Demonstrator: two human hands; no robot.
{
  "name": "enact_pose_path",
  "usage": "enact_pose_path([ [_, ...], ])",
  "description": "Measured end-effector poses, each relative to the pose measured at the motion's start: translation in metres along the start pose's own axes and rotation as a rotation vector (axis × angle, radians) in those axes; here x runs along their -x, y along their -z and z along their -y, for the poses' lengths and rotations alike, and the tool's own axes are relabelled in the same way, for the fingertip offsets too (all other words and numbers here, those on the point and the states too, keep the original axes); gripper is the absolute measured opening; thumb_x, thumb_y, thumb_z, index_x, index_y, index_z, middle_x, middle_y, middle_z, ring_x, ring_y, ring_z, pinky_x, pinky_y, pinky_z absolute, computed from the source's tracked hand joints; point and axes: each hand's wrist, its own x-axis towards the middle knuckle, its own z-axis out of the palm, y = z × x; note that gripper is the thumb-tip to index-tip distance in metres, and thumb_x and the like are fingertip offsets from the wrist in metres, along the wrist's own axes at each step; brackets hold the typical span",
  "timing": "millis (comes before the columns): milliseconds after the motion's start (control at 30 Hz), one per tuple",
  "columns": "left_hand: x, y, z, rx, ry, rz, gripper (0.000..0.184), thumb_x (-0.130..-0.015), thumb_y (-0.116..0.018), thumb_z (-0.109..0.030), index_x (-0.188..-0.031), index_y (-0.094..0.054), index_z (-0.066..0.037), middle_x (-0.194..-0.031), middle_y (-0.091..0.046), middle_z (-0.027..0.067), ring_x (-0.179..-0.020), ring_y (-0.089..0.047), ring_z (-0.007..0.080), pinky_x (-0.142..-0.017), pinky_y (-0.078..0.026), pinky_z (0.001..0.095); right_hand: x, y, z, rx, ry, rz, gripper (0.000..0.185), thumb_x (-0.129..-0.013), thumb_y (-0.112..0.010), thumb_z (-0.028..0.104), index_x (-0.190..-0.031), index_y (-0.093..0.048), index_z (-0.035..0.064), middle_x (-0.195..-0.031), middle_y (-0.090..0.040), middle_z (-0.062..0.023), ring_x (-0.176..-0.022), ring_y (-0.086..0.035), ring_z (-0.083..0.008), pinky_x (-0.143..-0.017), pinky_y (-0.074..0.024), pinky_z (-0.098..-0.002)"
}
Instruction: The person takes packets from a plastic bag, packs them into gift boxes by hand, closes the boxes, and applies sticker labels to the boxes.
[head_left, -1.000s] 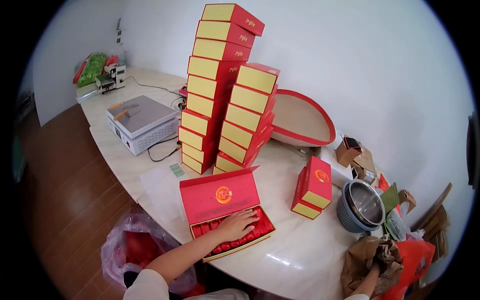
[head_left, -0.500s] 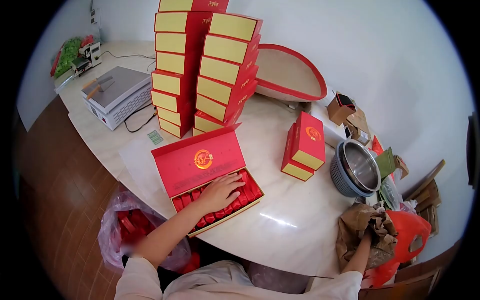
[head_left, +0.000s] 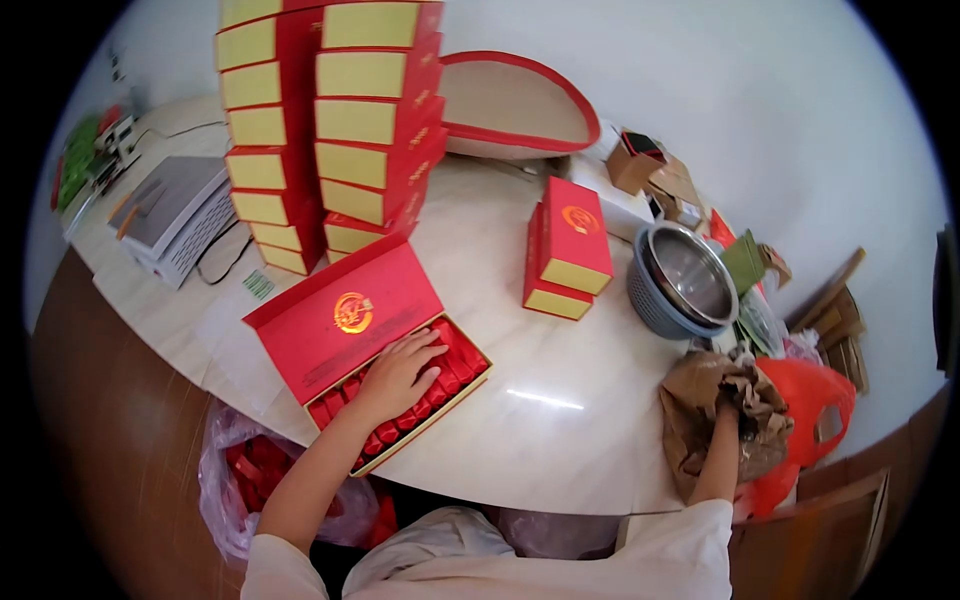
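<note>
My left hand (head_left: 396, 380) lies flat on the red wrapped packets (head_left: 456, 352), its fingers stretched and slightly apart. Those packets sit in a row inside a red gift box (head_left: 478, 380) with a yellow edge. The box's lid (head_left: 300, 352) stands open at the back, a gold emblem on its inner face. Off to the right, my right hand (head_left: 728, 402) reaches down into a crumpled brown paper bag (head_left: 690, 410). The bag hides its fingers, and whatever they touch cannot be seen.
Tall stacks of red-and-yellow boxes (head_left: 365, 120) rise behind the open box. Two closed boxes (head_left: 575, 235) stand right of centre. Nearby are a steel bowl (head_left: 690, 270) in a blue basket and a red plastic bag (head_left: 800, 400). A bag of red wrappers (head_left: 250, 480) hangs below the table's left edge.
My view has turned, so the table and boxes appear farther left and mostly higher. My left hand stays on the packets; my right hand remains inside the paper bag.
</note>
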Motion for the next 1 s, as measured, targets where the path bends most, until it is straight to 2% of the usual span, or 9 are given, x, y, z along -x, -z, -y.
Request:
enact_pose_path([
  [500,-0.001,0.001,0.0,0.039,0.004,0.013,0.035,-0.091,-0.055,-0.018,-0.123,-0.057,-0.006,-0.14,-0.045,0.0147,-0.133,-0.037,0.0311,-0.111,-0.028,0.0435,0.003,-0.009,0.031,0.057,-0.001,-0.067,0.034,-0.083,-0.055,0.022,-0.107,-0.059,-0.0016,-0.103,-0.062,-0.026,-0.098,-0.059,-0.0414,-0.083,-0.0475,-0.0452],
  [1000,-0.001,-0.001,0.002,0.027,-0.011,0.011,0.035,-0.091,-0.055,-0.018,-0.124,-0.057,-0.006,-0.14,-0.045,0.0146,-0.134,-0.037,0.0304,-0.111,-0.028,0.0428,0.015,-0.008,0.021,0.094,0.016,-0.13,0.033,-0.081,-0.058,0.023,-0.103,-0.062,-0.0007,-0.101,-0.063,-0.025,-0.096,-0.06,-0.0419,-0.082,-0.0483,-0.046],
])
